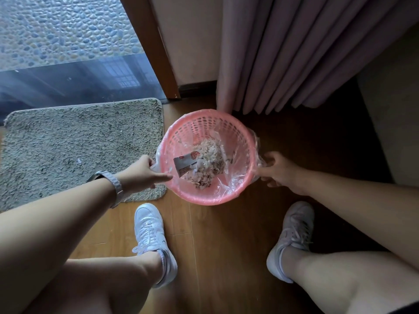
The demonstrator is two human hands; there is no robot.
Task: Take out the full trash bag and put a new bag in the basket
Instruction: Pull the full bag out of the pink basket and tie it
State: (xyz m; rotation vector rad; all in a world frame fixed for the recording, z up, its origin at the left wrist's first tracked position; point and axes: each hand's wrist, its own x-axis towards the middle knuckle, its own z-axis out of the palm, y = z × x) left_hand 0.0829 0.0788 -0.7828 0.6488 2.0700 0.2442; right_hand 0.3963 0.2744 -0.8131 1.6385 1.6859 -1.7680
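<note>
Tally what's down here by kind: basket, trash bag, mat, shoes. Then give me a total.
pink basket: 1
clear trash bag: 1
grey mat: 1
white shoes: 2
Total: 5

Hands [145,171] [277,169] on trash bag [226,181] at basket [205,116] rim

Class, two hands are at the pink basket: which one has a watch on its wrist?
The left hand, on the mat side of the basket: a silver watch circles its wrist. The right hand, gripping the bag opposite, has a bare wrist.
</note>
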